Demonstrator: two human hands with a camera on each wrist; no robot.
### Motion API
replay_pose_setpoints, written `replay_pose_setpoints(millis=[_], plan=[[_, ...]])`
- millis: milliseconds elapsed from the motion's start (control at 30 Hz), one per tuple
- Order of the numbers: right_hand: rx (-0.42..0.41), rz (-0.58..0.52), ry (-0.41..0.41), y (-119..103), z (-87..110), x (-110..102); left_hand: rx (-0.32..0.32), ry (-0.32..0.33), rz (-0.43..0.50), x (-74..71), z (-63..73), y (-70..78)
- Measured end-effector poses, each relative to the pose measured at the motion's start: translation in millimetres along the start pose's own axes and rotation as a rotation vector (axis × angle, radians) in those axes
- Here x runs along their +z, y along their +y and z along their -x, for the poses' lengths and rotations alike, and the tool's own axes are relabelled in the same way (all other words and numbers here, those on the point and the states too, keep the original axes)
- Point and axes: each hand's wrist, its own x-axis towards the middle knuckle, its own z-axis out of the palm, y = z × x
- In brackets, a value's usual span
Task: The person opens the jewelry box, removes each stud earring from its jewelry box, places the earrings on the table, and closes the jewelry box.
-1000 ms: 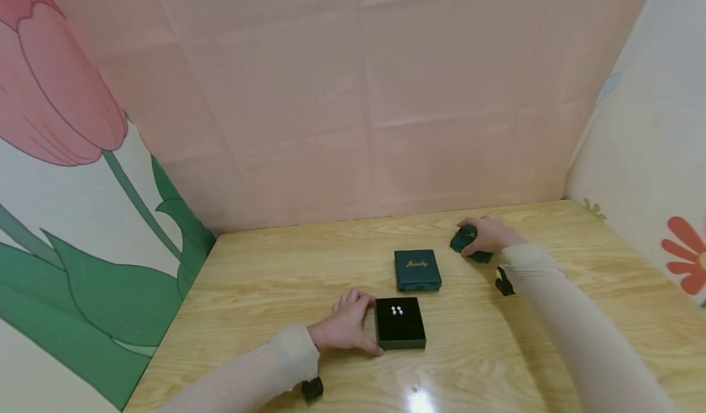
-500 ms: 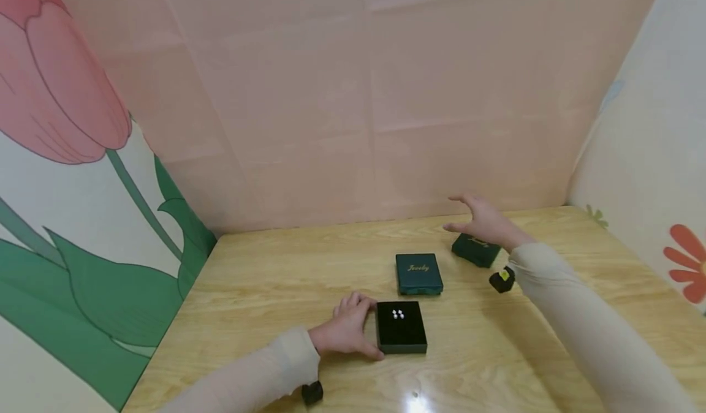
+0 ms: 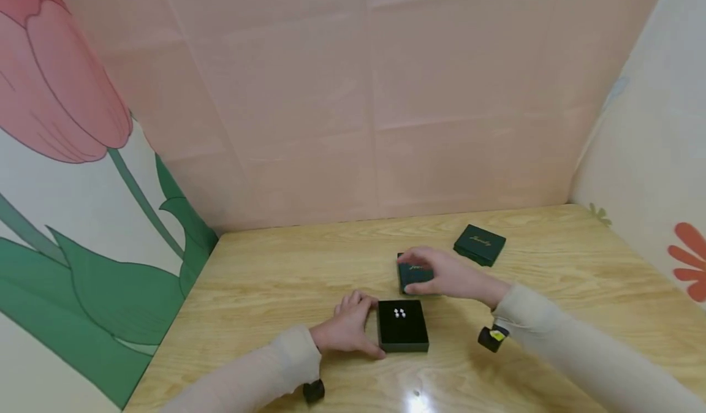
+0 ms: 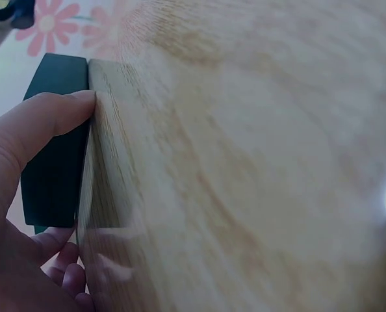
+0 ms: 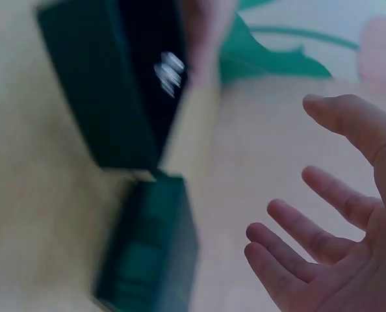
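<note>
Though edge-bracketed, box (image 3: 402, 332) (room rightward)

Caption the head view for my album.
Left fingers hold an open box of ornaments; right fingers hover over a closed box.

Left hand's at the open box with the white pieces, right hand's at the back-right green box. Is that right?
Not quite: the head view shows the right hand at the nearer green box, just beyond the open box. The left hand is indeed at the open box with the white pieces.
</note>
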Motion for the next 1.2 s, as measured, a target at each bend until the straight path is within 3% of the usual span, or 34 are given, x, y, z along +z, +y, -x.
replay_pose_setpoints(millis=[200, 367, 567, 1200], plan=[[-0.012, 0.001, -0.118, 8.6, 7.2, 27.3, 0.002, 0.005, 0.000, 2.5, -1.9, -1.7], [-0.032, -0.005, -0.163, 14.1, 12.7, 37.4, 0.007, 0.000, 0.003, 2.5, -1.9, -1.2], [-0.053, 0.004, -0.130, 16.4, 13.8, 43.0, -0.002, -0.009, 0.013, 0.2, -0.4, 1.4], [0.014, 0.022, -0.069, 13.0, 10.3, 48.8, -0.005, 0.004, 0.004, 2.6, -2.2, -1.0]])
